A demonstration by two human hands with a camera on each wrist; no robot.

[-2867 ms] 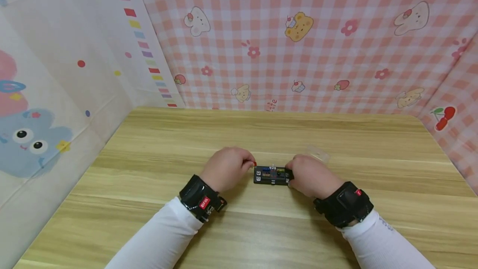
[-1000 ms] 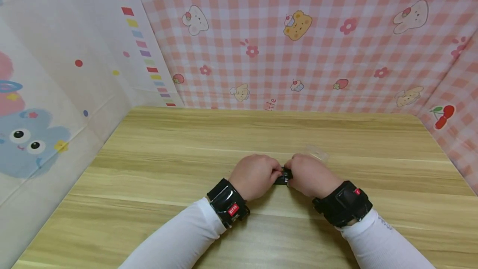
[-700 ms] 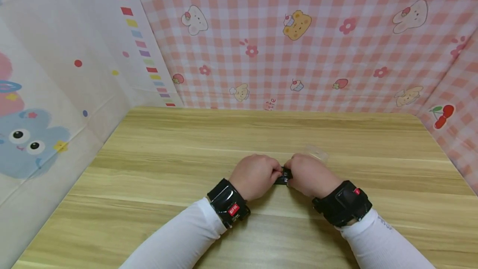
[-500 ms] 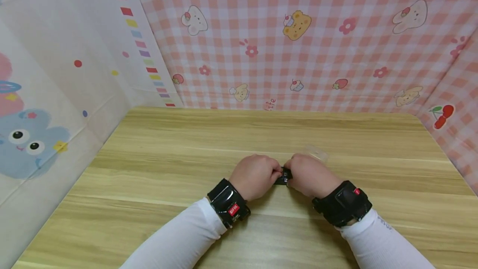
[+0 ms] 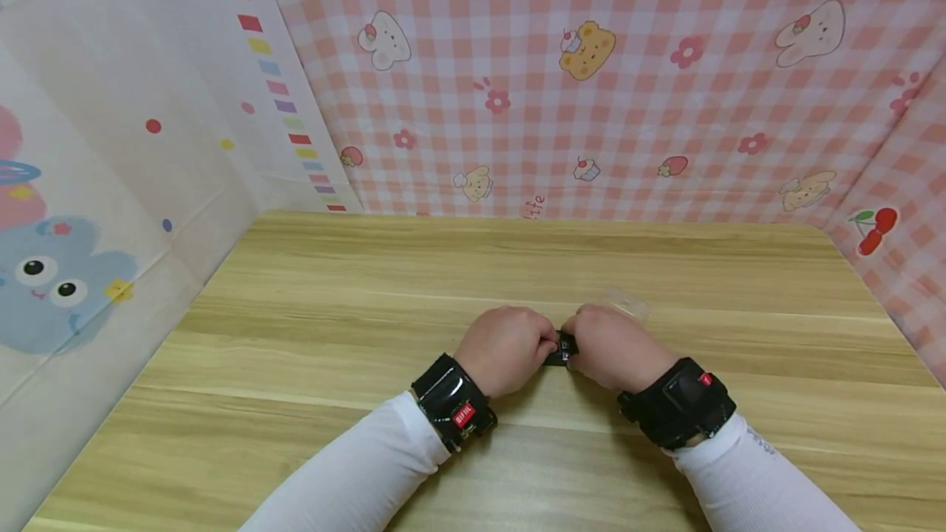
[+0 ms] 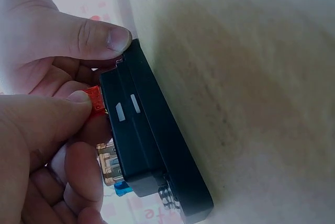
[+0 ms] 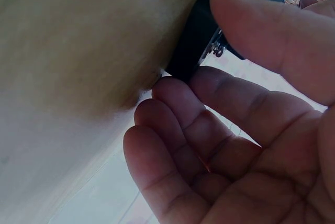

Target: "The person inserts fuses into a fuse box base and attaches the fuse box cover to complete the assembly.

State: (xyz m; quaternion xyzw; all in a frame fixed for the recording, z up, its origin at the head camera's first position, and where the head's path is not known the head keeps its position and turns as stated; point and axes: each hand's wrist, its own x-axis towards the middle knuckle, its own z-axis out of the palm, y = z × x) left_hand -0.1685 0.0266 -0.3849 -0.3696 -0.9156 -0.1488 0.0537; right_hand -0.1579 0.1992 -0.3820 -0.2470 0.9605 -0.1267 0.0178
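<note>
A black blade-fuse block (image 6: 152,135) lies on the table, mostly covered by both hands in the head view. My left hand (image 5: 506,350) reaches over it, thumb and fingers pinching a red blade fuse (image 6: 95,98) at the block's top face. Whether the fuse is fully seated cannot be told. Beside it, a tan fuse (image 6: 108,164) and a blue fuse (image 6: 123,188) stick up from the block. My right hand (image 5: 613,349) grips the block's right end between thumb and index finger; its other fingers curl near the tabletop in the right wrist view.
Behind the right hand a clear plastic cover (image 5: 626,302) lies on the wood-grain table (image 5: 355,269). Metal screw terminals (image 6: 167,198) show at the block's end. Patterned cloth (image 5: 517,39) hangs behind the table and at both sides.
My left hand has moved right with the red fuse, from beyond the block's left end to over its right part. The right hand keeps its grip. Over the last second little differs.
</note>
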